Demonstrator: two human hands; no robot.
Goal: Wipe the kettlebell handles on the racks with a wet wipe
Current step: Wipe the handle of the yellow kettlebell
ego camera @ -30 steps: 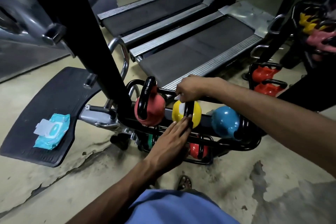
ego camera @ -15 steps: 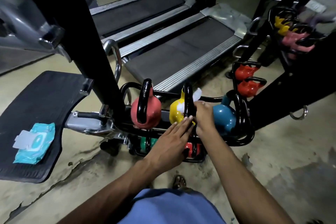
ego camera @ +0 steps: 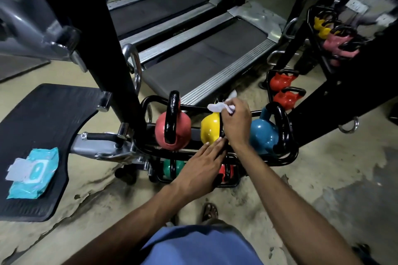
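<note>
Atop the rack (ego camera: 277, 162), three kettlebells (ego camera: 210, 129)

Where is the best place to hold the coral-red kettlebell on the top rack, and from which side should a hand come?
Probably the top bar of its black handle, coming from above. The coral-red kettlebell sits upright, its loop standing free, while rack rails and a black post crowd its sides.

The yellow round kettlebell (ego camera: 210, 129) and the blue round kettlebell (ego camera: 262, 135) wore a smooth, glossy coating. The salmon-red kettlebell's black handle (ego camera: 172, 114) shone like enamelled metal. The white crumpled wet wipe (ego camera: 217, 106) looked thin and soft. The black tubular metal rack (ego camera: 277, 163) was glossy, the teal plastic wipes packet (ego camera: 34, 173) crinkled, the black rubbery footplate (ego camera: 43, 118) matt, and the beige concrete floor (ego camera: 323, 178) rough and patchy.
</note>
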